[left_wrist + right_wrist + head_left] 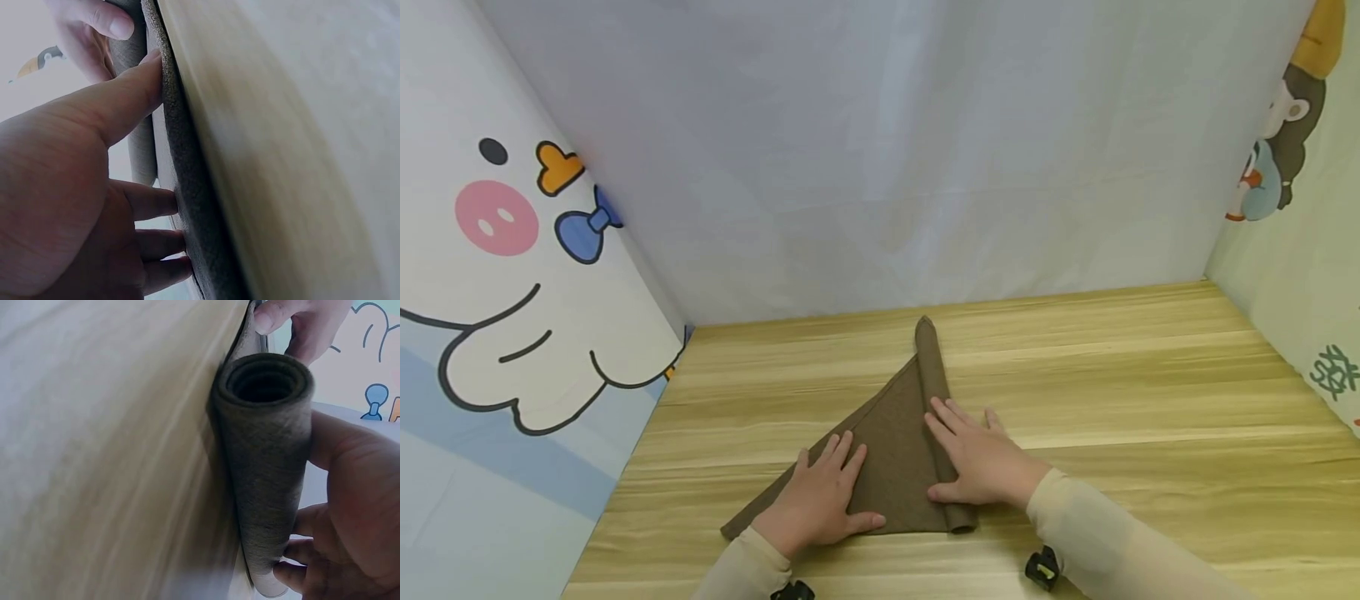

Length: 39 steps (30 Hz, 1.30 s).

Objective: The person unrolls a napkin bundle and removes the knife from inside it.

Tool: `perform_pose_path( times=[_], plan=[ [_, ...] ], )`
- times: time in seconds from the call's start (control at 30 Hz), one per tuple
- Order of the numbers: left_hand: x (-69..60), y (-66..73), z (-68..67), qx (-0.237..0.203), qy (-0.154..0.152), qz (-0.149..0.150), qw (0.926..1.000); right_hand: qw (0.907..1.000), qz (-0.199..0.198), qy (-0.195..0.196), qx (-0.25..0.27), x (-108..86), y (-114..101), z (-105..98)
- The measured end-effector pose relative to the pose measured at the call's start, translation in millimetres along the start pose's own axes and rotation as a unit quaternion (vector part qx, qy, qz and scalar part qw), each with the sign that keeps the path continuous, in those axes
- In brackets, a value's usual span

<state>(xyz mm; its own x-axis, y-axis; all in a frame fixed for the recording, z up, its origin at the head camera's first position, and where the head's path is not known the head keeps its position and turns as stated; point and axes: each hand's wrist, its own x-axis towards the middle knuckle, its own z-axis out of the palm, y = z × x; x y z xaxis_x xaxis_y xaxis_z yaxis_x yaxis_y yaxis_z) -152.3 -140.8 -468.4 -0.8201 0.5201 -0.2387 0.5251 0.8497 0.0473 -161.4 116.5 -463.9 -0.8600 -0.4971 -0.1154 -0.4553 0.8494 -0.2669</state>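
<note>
A brown cloth (895,450) lies on the wooden table, its right side rolled into a tube (931,367) and its flat part tapering toward the left. My left hand (822,498) rests on the flat part with fingers spread, the thumb near the front edge. On the rolled tube lies my right hand (983,460), fingers spread and the thumb touching its inner side. In the right wrist view the open end of the roll (265,384) shows several layers, with my right hand (356,506) against it. The left wrist view shows my left hand (81,162) touching the cloth (187,162).
The wooden table (1120,367) extends on both sides of the cloth. A plain pale curtain (880,167) hangs behind it. Printed cartoon panels stand at the left (497,333) and right (1292,275). Black wrist devices sit at both sleeves.
</note>
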Motion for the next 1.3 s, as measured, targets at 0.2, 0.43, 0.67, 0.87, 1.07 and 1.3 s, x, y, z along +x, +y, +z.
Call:
perform_pose_path(
  times=[0.2,0.43,0.67,0.87,1.07,1.3],
  plan=[
    [-0.5,-0.4,-0.3,-0.001,0.001,0.001,1.0,0.9999,0.008,0.003,0.012,-3.6,4.0,-0.5],
    [-1.8,-0.7,-0.6,-0.011,0.002,0.003,0.9999,0.9995,0.016,0.007,0.028,-7.7,8.7,0.6],
    [-2.5,-1.3,0.2,-0.014,0.0,0.001,0.9999,0.9991,0.022,0.012,0.033,-10.3,13.0,2.6],
    [-2.4,-3.1,0.7,-0.015,-0.002,0.0,0.9999,0.9988,0.023,0.016,0.04,-11.6,15.3,2.3],
    [-4.0,-4.7,0.0,-0.017,-0.002,-0.001,0.9999,0.9984,0.021,0.021,0.048,-12.0,16.4,1.7],
    [-6.0,-7.2,-0.7,-0.017,-0.004,-0.004,0.9998,0.9974,0.021,0.023,0.065,-13.1,17.5,1.8]
  ],
)
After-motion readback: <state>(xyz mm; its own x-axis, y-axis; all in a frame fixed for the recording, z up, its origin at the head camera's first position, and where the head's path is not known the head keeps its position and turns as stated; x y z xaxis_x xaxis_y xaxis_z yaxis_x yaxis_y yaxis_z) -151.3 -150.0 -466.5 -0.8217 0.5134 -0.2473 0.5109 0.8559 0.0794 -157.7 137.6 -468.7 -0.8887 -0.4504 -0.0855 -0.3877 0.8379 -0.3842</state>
